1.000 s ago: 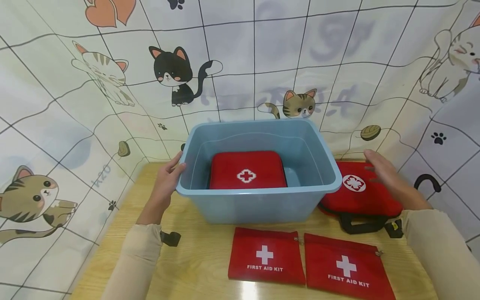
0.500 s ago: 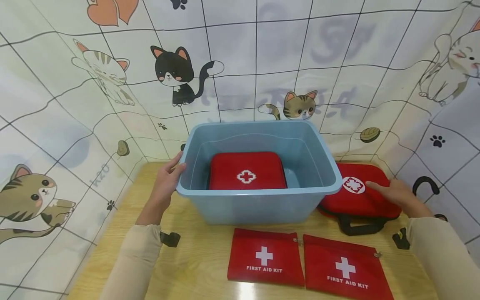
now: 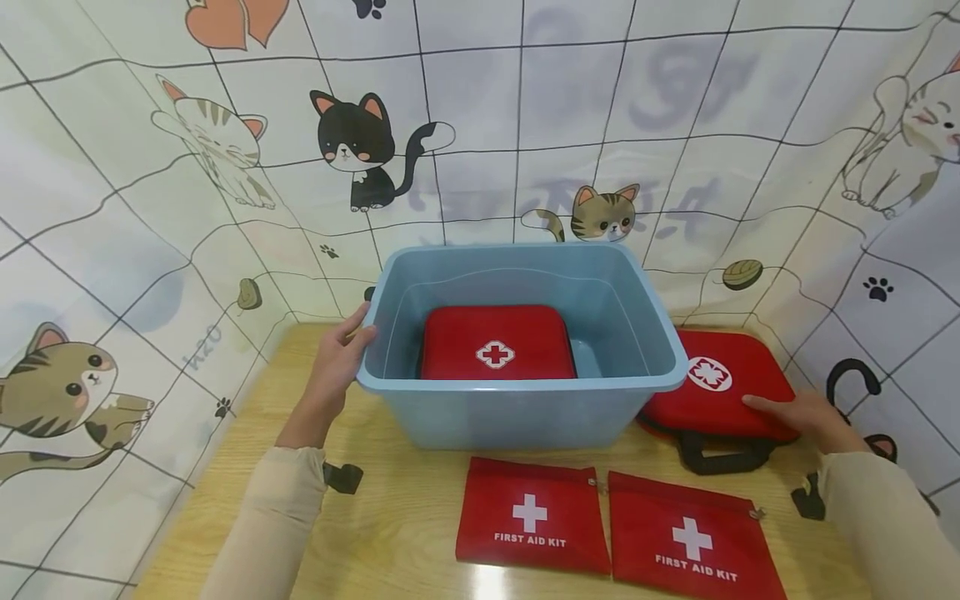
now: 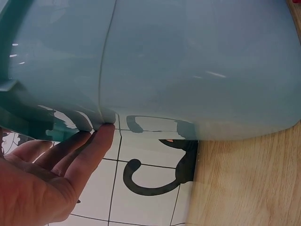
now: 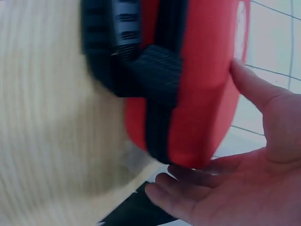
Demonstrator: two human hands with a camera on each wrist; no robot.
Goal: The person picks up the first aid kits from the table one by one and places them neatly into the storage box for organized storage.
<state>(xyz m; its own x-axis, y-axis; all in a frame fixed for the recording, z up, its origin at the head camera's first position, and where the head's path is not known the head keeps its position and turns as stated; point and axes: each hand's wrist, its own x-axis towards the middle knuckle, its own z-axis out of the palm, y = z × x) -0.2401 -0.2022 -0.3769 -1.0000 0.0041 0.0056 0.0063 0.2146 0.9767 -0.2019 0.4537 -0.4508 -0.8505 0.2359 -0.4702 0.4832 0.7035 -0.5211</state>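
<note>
In the head view my left hand [image 3: 330, 367] is at the left side of a light blue plastic bin [image 3: 517, 417]. The left wrist view has its fairly straight fingers [image 4: 91, 155] touching the bin's outer wall below the rim. Inside the bin lies a red first aid case [image 3: 495, 325] with a white-edged cross. My right hand [image 3: 806, 412] holds the right end of a second red first aid case [image 3: 735, 358], which has a black handle [image 3: 723, 457]. Seen from the right wrist, the thumb [image 5: 251, 84] presses its top face while the fingers [image 5: 188, 188] reach under its end.
Two flat red zip pouches [image 3: 528, 483] [image 3: 693, 496] printed FIRST AID KIT lie on the wooden table [image 3: 390, 533] before the bin. A cat-patterned sheet [image 3: 480, 125] rises behind and at both sides. The bin's right end overlaps the second case in the head view.
My right hand has come down from above the right-hand case onto its right end, thumb on top. The left hand and the bin have stayed in place.
</note>
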